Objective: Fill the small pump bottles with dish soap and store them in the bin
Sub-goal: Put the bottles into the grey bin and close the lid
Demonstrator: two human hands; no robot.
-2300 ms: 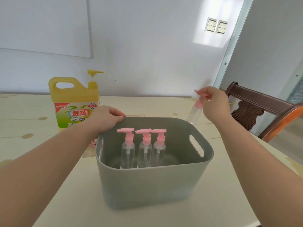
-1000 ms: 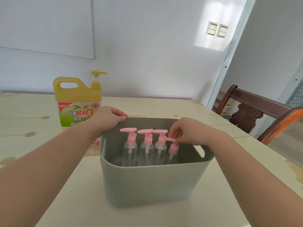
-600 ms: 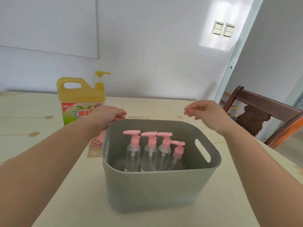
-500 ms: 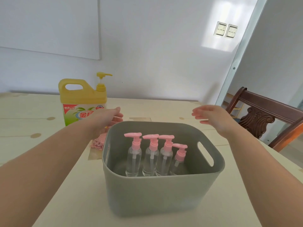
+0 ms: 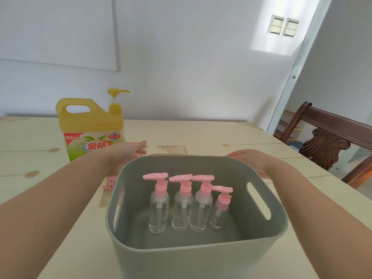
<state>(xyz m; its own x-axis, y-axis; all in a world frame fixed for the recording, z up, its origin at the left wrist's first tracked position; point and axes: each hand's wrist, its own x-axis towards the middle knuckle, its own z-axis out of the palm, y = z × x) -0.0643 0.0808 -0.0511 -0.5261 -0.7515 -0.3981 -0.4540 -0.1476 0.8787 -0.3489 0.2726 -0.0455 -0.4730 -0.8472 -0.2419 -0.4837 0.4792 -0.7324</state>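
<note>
Both hands had dropped lower since the moment before. In the head view, the left hand (image 5: 124, 154) and right hand (image 5: 247, 160), fingers straight and holding nothing, flanked the far corners of the grey bin (image 5: 197, 258). Between them, four pump bottles (image 5: 181, 206) stood upright inside it, clear-bodied and pink-capped, the rightmost shorter. Storing looked finished; moving the bin would need both hands to grip it.

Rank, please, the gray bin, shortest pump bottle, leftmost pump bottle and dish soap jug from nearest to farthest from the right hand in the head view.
1. Gray bin: rim beside the right hand.
2. Shortest pump bottle: row's right end.
3. Leftmost pump bottle: row's left end.
4. Dish soap jug: far left, behind the bin.
</note>
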